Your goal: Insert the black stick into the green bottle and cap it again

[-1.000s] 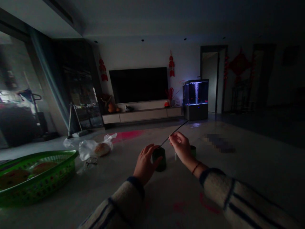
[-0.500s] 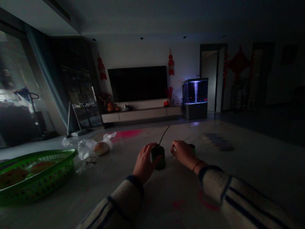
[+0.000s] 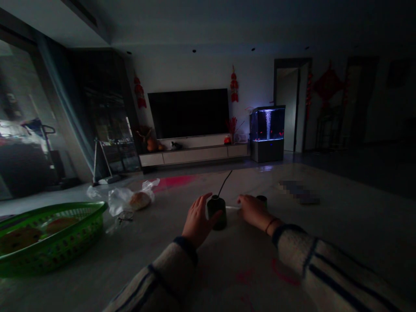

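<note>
A small dark green jar (image 3: 217, 212) stands on the table (image 3: 227, 268) in a dim room. A thin dark stick (image 3: 225, 183) rises out of its mouth and leans to the right. My left hand (image 3: 197, 221) curls round the jar's left side and holds it. My right hand (image 3: 253, 211) lies low on the table just right of the jar, with a thin pale object (image 3: 232, 207) at its fingertips; the fingers look pinched on it. A second small green jar (image 3: 261, 200) sits just behind my right hand.
A green plastic basket (image 3: 48, 236) with round food stands at the left. Clear plastic bags with a bun (image 3: 131, 200) lie behind it. Across the room are a TV (image 3: 188, 113), a lit aquarium (image 3: 267, 132) and a doorway.
My right hand let go of the dark stick, which now stands in the jar, and dropped to the table beside it. My left hand stayed on the jar.
</note>
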`<action>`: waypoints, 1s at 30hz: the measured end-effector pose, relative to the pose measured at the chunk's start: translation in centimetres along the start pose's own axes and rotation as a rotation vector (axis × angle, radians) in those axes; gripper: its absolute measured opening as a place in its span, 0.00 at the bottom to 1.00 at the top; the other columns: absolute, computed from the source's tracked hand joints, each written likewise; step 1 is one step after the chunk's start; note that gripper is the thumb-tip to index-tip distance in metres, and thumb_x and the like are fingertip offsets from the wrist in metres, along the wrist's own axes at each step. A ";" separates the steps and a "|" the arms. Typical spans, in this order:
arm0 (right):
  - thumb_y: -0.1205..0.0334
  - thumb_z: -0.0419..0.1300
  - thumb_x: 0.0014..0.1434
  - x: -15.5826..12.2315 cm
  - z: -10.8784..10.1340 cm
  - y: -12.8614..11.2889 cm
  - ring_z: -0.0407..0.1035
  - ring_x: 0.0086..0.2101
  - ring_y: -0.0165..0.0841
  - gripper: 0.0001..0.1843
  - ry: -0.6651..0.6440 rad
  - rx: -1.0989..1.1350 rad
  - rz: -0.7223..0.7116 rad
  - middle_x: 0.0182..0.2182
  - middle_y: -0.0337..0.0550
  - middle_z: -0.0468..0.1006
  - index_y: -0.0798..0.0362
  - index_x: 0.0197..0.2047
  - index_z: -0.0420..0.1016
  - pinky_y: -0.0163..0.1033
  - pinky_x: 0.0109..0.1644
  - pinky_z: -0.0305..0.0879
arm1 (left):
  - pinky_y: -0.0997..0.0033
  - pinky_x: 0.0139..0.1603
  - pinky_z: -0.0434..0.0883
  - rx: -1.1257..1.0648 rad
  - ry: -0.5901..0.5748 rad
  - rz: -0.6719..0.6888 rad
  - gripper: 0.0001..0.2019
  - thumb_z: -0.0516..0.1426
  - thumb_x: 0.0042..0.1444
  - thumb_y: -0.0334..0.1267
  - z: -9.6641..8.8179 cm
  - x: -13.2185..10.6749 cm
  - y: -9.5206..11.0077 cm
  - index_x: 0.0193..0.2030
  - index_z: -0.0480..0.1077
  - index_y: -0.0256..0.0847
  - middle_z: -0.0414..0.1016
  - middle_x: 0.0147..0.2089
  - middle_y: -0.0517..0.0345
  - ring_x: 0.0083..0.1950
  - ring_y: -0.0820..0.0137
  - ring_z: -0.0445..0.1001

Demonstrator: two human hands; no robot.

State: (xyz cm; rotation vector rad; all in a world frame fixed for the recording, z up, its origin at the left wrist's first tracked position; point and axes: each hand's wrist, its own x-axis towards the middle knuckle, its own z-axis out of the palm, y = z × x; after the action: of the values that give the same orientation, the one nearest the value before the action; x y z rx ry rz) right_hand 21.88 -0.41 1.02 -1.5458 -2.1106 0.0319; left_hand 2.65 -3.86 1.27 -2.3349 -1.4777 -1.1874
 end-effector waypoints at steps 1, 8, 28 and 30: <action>0.70 0.55 0.45 0.2 -0.2 -0.1 0.70 0.34 0.35 0.13 0.057 0.102 0.030 0.32 0.47 0.76 0.57 0.38 0.70 0.37 0.36 0.62 | 0.55 0.52 0.64 -0.001 0.001 0.003 0.23 0.55 0.51 0.45 0.0 0.0 0.0 0.53 0.57 0.42 0.68 0.51 0.50 0.52 0.61 0.67; 0.59 0.57 0.45 1.0 -2.1 -0.9 0.69 0.27 0.31 0.11 0.514 0.951 0.067 0.28 0.45 0.74 0.57 0.32 0.70 0.36 0.32 0.66 | 0.54 0.51 0.65 -0.013 -0.012 0.015 0.22 0.56 0.51 0.43 0.2 -0.1 -0.2 0.52 0.57 0.41 0.68 0.50 0.50 0.51 0.61 0.67; 0.56 0.62 0.45 0.3 -2.5 -1.9 0.72 0.38 0.35 0.15 0.502 1.290 -0.012 0.35 0.47 0.78 0.56 0.35 0.74 0.43 0.44 0.69 | 0.53 0.51 0.65 -0.044 -0.038 0.030 0.28 0.58 0.48 0.40 -0.2 0.0 0.4 0.56 0.55 0.46 0.68 0.51 0.52 0.51 0.61 0.67; 0.56 0.62 0.45 0.1 -2.5 -2.4 0.73 0.37 0.35 0.14 0.473 1.295 -0.025 0.35 0.46 0.79 0.56 0.35 0.74 0.43 0.44 0.69 | 0.54 0.50 0.65 -0.042 -0.047 0.037 0.25 0.58 0.49 0.40 -0.3 0.0 0.4 0.55 0.57 0.46 0.68 0.50 0.53 0.50 0.61 0.68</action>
State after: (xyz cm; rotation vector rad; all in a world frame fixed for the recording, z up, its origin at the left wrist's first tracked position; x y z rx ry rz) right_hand 20.82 -1.87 3.93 -0.6181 -1.2060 0.7697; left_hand 2.86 -4.18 1.60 -2.4229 -1.4302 -1.1741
